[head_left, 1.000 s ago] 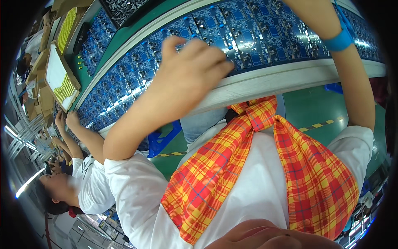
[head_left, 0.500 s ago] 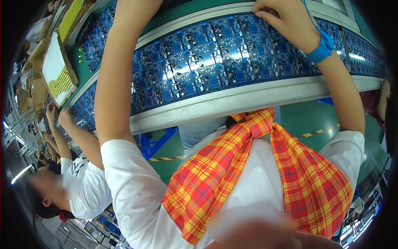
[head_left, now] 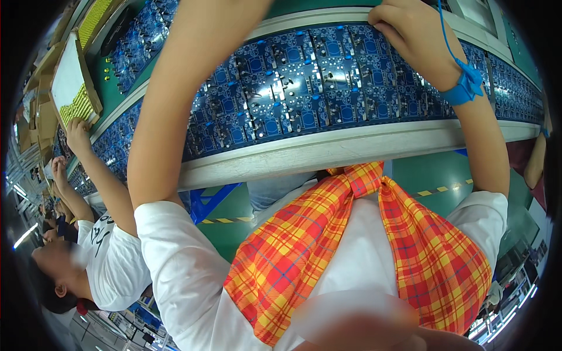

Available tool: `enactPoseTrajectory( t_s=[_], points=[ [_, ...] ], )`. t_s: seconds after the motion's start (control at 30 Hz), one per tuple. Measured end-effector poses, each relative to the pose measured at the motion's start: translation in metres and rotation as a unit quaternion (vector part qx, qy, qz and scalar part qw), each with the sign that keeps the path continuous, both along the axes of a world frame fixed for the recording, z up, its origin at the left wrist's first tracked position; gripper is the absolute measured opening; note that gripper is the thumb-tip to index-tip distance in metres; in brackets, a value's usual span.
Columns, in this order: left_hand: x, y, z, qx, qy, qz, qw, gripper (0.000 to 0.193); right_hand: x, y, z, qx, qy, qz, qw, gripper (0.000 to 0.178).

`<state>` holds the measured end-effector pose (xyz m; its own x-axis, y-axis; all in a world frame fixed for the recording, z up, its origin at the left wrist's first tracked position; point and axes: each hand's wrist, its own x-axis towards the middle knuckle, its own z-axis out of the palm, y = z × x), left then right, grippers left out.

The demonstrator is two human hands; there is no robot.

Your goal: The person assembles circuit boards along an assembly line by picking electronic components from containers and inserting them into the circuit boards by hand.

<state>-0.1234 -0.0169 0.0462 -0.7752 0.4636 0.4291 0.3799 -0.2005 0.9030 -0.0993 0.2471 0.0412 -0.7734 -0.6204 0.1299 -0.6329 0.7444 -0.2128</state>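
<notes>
The blue circuit boards [head_left: 310, 88] lie in a long row, bending from nine o'clock, past twelve, to almost three o'clock. They sit between the near rail [head_left: 328, 143] and the far rail [head_left: 316, 17], with lots of tiny parts on top. The right hand [head_left: 404, 35], at one o'clock, has bent fingers close to the far rail; I cannot tell if it pinches anything. The left arm [head_left: 175, 105] goes up past eleven o'clock. The left hand is out of sight, so I cannot tell if it is open or closed.

The left arm passes over the boards, so if it dips, it could knock a part crooked. The wrist strap [head_left: 462, 86] at two o'clock has a thin cord [head_left: 445, 32]; if that droops, it could snag. The right fingers could nudge a board by pushing too hard. Near ten o'clock, a co-worker's hand [head_left: 76, 134] could bump the tray [head_left: 67, 73] and spill its yellow bits.
</notes>
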Motion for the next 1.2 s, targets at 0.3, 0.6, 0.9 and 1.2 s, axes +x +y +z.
enactPoseTrajectory(
  t_s=[0.3,0.6,0.9,1.2],
  points=[
    [0.042,0.022,0.032,-0.381,0.082,0.067,0.919,0.018,0.002,-0.011,0.006,0.074,0.04,0.012,0.996,0.008],
    [0.034,0.013,-0.012,-0.378,0.083,0.061,0.92,0.018,0.001,-0.012,0.008,0.064,-0.021,-0.012,0.998,0.012],
    [0.03,0.027,-0.023,-0.404,0.101,0.067,0.907,0.017,-0.057,0.014,-0.012,-0.211,0.03,-0.1,0.972,0.022],
    [0.02,0.041,-0.034,-0.446,0.299,0.039,0.843,0.01,-0.091,0.02,-0.035,-0.244,-0.023,-0.071,0.967,0.022]
  ],
)
